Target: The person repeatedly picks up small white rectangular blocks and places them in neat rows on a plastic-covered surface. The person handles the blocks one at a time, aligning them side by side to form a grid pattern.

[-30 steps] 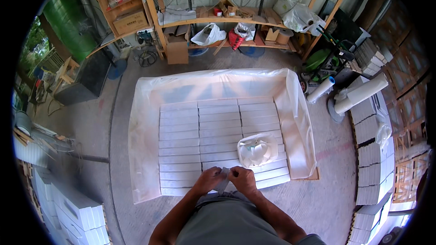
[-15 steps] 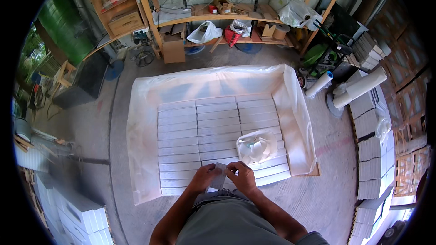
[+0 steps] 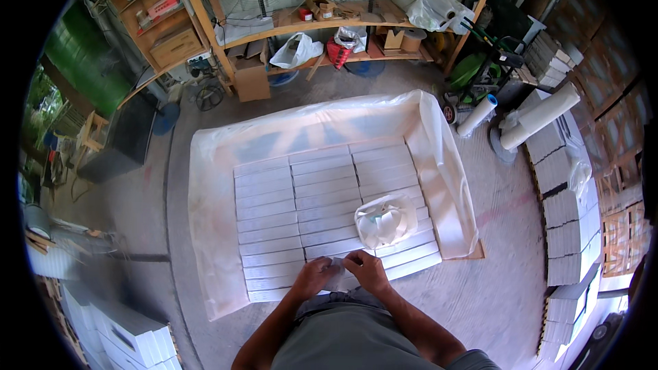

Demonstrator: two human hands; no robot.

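Observation:
Close in front of my body, both hands are closed on a small, thin, greyish-white sheet (image 3: 336,281); its exact kind is too small to tell. My left hand (image 3: 314,276) grips one side of it, and my right hand (image 3: 367,269) pinches its upper right edge. Just beyond the hands, a white bag (image 3: 384,223) with its mouth open holds pale pieces like paper or labels. It rests on long white boxes (image 3: 264,195), packed flat in three columns. A tall, translucent plastic liner (image 3: 218,185) stands around the boxes at the far side and both sides.
A wooden shelf (image 3: 308,26) with bags and cartons runs along the back wall, with fans above. To the right are a hand truck (image 3: 488,55), film rolls (image 3: 478,115) and white stacks (image 3: 565,223). More white stacks (image 3: 140,346) stand at the lower left.
The sheet has turned and looks more crumpled, showing less of its flat face between my hands. My hands have drawn slightly closer together. The whole view has tilted a little.

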